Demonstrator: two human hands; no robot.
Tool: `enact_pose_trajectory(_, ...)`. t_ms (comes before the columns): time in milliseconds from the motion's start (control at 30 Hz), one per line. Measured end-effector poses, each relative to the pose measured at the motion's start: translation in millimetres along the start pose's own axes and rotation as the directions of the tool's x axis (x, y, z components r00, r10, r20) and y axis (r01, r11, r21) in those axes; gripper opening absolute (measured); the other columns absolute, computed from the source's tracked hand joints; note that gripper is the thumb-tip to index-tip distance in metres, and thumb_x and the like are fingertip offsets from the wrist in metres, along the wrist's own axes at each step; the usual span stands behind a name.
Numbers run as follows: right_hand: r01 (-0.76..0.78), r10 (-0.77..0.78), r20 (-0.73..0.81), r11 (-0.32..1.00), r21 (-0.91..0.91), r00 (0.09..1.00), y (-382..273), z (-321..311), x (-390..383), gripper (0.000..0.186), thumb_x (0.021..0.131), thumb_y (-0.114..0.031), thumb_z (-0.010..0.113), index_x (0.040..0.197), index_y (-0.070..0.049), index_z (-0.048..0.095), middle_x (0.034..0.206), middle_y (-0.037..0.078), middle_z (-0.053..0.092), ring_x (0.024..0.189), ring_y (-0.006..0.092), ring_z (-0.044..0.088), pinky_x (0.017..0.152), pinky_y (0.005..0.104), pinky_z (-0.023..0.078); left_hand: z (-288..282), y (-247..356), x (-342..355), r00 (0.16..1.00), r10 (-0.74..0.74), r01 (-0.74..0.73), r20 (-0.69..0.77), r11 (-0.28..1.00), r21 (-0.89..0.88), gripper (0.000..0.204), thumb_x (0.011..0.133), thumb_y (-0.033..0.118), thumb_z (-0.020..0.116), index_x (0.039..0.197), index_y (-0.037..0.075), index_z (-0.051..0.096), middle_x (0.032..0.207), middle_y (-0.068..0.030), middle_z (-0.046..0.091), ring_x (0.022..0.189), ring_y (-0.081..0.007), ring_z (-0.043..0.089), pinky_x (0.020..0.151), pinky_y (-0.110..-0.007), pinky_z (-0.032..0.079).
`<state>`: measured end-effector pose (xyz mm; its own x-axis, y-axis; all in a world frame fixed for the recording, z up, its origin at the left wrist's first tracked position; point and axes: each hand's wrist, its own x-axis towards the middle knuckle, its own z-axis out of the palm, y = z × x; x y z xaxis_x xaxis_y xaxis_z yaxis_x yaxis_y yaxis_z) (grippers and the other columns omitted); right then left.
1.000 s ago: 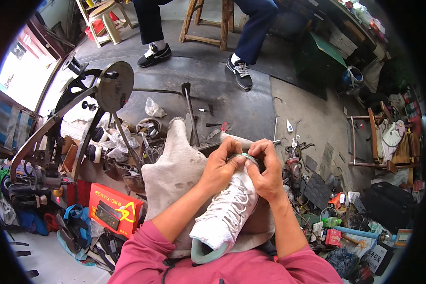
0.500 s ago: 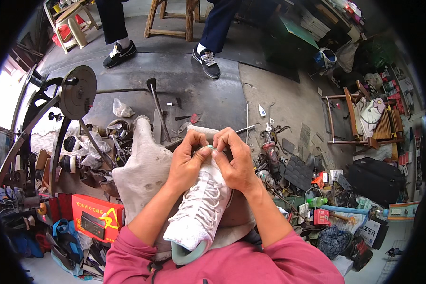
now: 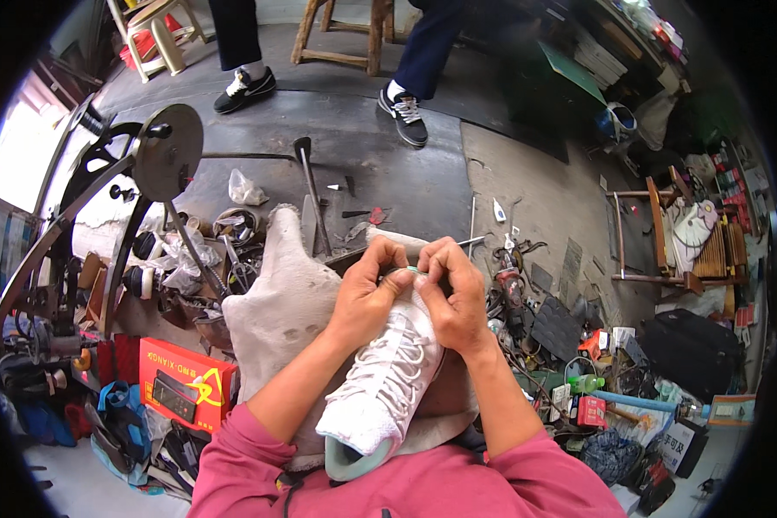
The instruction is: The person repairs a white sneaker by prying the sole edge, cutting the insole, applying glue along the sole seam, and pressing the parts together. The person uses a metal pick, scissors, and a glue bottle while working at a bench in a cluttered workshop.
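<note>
A white lace-up sneaker (image 3: pixel 387 367) with a pale green lining lies in my lap, its opening toward me and its toe pointing away. My left hand (image 3: pixel 373 292) and my right hand (image 3: pixel 454 298) meet at the toe, thumbs and bent fingers pinched together on its tip. A small green bit shows between the thumbs; whether it is the sole's edge or a separate piece, I cannot tell. Beneath the shoe, a stained off-white cloth (image 3: pixel 276 293) covers my lap.
A black hand-cranked machine with a round wheel (image 3: pixel 168 154) stands at the left. Near it is a red box (image 3: pixel 188 384). Loose tools and parts (image 3: pixel 514 289) lie on the floor at the right. Ahead, a person in black shoes (image 3: pixel 404 116) sits by a wooden stool (image 3: pixel 341 59).
The whole view has shifted, so everything appears farther right. Both hands keep their pinch at the sneaker's toe, with hardly any other visible difference.
</note>
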<state>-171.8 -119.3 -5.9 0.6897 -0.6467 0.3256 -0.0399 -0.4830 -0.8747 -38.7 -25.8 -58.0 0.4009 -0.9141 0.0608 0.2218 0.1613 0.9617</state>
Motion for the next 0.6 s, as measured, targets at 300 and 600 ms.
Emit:
enact_pose_trajectory(300,-0.013,0.016,-0.039,0.996,0.085,0.999,7.7,5.6,-1.7,0.022,0.083,0.008,0.061,0.084,-0.005,0.043,0.090,0.010,0.055,0.081,0.0188,0.052,0.077,0.0289,0.044,0.1,4.2,-0.3,0.999,0.029,-0.027,-0.017,0.995,0.100,0.017,0.094,0.006,0.066,0.106,0.004,0.055,0.091,-0.0019,0.055,0.089,-0.0103,0.050,0.081,-0.028,0.046)
enact_pose_trajectory(600,-0.102,0.101,0.011,0.981,0.163,0.995,6.0,3.3,-7.3,0.024,0.089,0.007,0.059,0.087,-0.006,0.038,0.103,0.009,0.048,0.095,0.0140,0.046,0.092,0.0228,0.037,5.3,2.0,1.1,0.988,0.148,-0.146,-0.047,0.988,0.050,0.017,0.095,0.004,0.065,0.105,0.001,0.051,0.082,-0.0134,0.057,0.078,-0.0182,0.052,0.074,-0.036,0.048)
